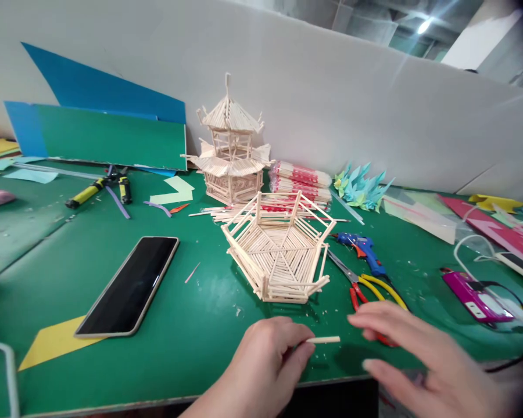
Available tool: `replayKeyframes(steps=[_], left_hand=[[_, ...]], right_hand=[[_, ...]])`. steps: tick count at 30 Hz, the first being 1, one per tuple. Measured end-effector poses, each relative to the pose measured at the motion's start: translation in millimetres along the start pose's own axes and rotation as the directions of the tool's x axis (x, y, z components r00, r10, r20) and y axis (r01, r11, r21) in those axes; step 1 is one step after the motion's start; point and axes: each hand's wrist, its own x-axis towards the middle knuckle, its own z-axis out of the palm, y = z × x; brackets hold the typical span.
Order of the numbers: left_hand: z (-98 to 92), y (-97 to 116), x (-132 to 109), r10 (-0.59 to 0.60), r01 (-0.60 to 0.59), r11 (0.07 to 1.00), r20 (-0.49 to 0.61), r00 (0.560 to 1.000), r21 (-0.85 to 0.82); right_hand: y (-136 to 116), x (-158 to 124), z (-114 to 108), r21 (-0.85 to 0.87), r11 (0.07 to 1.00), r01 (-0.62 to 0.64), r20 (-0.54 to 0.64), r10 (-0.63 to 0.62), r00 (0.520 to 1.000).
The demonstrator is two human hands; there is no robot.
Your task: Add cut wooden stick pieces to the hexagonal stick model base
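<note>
Left hand is closed in a pinch: thumb and forefinger grip one end of a short wooden stick, held level just above the near edge of the tabletop. Right hand is open and holds nothing; its fingers are extended, with the tips near the stick's free end.

Handling, as judged: the stick is very light, stiff and thin, likely to snap if bent, and easy to drop. A fingertip pinch near one end, as shown, leaves the rest free; light pressure should suffice.

Just beyond the hands stands a hexagonal frame of like sticks, probably fragile at its joints. To its right lie pliers and a glue gun. Farther back stands a pagoda. A phone lies at left.
</note>
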Motion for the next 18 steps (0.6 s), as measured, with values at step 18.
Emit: replayKeyframes(steps=[18], left_hand=[[43.6,-9,10,-0.49,-0.142,0.402,-0.344,0.801,-0.904]], right_hand=[[6,25,60,0.207,0.976,0.071,-0.138,-0.043,0.99]])
